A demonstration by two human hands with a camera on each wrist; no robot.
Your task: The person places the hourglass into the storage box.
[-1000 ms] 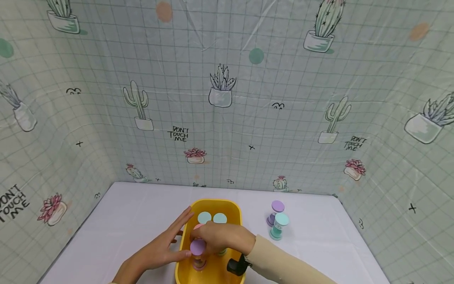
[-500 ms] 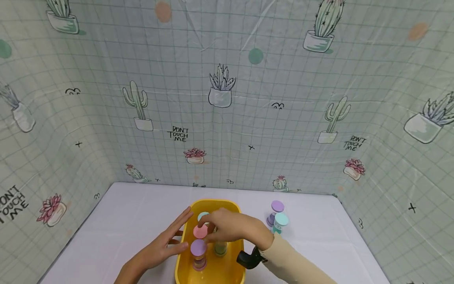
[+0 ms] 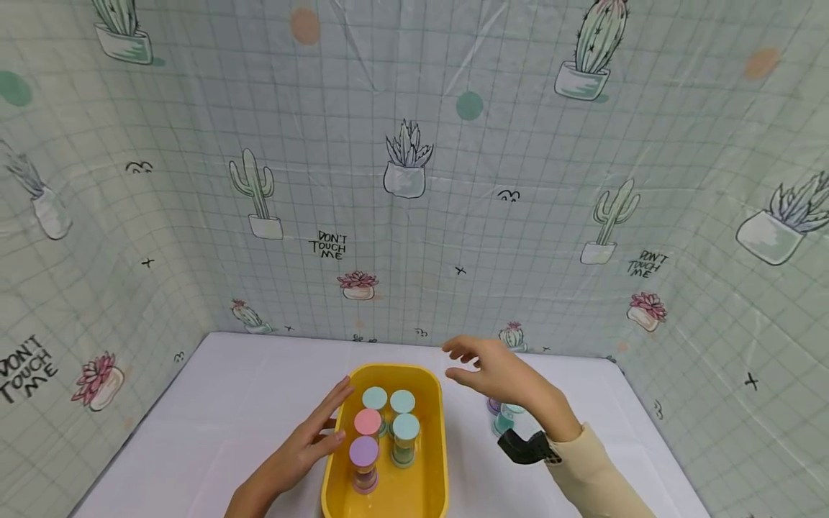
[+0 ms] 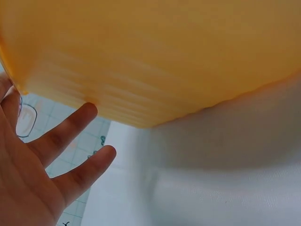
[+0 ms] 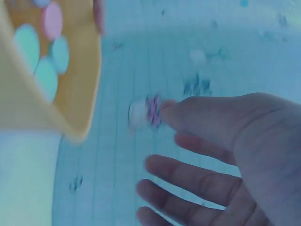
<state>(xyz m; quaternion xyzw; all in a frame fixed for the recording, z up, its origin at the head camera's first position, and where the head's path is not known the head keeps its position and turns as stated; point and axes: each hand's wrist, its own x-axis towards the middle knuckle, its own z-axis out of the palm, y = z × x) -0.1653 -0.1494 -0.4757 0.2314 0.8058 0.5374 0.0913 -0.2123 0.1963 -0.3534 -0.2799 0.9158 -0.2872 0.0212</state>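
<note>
In the head view, a yellow plastic bin (image 3: 444, 450) holds several small upright sand timers. A purple-capped sand timer (image 3: 364, 452) and a pink-capped sand timer (image 3: 368, 422) stand along its left side. Light-blue caps top the others, among them the sand timer (image 3: 406, 429) at mid right. My left hand (image 3: 301, 446) lies along the bin's left wall with fingers extended; in the left wrist view a fingertip touches the outer wall (image 4: 155, 61). Above the table, right of the bin, my right hand (image 3: 501, 370) hovers with fingers loosely bent, holding nothing.
A teal sand timer (image 3: 504, 420) and a purple sand timer (image 3: 494, 405) stand on the white table (image 3: 259, 381), partly hidden behind my right hand and wrist. Cloth printed with cacti (image 3: 414, 273) walls in the back and both sides.
My right hand has let go of a light-blue-capped sand timer in the bin and moved right, out over the table. My left hand has stayed by the bin's left side.
</note>
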